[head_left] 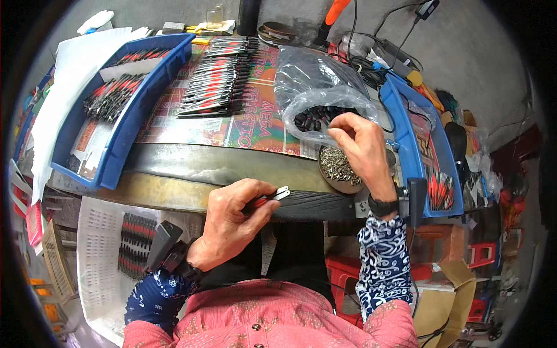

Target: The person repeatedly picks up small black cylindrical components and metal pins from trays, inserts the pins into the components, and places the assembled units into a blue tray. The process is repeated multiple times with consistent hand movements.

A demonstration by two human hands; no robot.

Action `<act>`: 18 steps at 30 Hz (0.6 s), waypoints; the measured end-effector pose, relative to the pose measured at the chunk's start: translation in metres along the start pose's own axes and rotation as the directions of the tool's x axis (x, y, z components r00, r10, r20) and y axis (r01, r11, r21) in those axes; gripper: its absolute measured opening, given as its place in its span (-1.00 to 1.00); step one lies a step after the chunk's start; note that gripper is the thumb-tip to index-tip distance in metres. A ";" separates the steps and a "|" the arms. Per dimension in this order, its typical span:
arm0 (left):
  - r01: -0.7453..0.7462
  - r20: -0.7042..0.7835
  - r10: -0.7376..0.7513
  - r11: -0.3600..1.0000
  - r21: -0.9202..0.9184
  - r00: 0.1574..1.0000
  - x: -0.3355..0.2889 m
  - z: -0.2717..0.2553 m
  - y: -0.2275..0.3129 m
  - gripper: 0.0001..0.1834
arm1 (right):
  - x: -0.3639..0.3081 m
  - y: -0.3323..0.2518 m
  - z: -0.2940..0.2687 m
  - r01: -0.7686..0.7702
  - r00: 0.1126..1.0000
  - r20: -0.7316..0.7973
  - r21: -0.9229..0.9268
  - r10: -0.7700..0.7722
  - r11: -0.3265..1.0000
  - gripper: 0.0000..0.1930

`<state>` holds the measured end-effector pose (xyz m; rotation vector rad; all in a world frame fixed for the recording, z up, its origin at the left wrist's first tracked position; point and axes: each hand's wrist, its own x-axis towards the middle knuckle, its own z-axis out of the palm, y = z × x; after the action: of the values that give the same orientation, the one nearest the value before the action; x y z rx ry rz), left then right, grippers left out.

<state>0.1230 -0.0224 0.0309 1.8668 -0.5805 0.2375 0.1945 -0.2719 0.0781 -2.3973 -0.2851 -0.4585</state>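
Note:
My left hand [232, 217] is closed around a small red-and-black handled piece [281, 193]; two pale, flat ends with holes stick out past the fingertips, and the rest is hidden in the palm. Thumb and fingers of my right hand [365, 151] are pinched together at the mouth of a clear plastic bag [316, 66]. Small black pieces [313, 119] fill the bag's opening. Whatever the right fingers hold, if anything, is too small to make out. Just below that hand, a round dish of small metal pins [338, 165] sits near the table edge.
Rows of red-and-black tools [214, 81] lie on a printed sheet. Blue trays stand left [116, 156] and right [406, 116], holding similar pieces. A white basket [101, 261] with stacked red-and-black pieces is below the table, left. Cables [371, 49] clutter the back right.

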 end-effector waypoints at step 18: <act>0.047 0.028 -0.046 0.999 -0.028 0.999 -0.001 -0.010 -0.013 -0.84 | 0.047 0.044 0.039 -0.033 0.984 0.138 -0.482 0.113 0.876 -0.75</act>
<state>0.1300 -0.0095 0.0236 1.8561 -0.5560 0.1719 0.2611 -0.2749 0.0435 -2.9285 -0.1618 -0.3242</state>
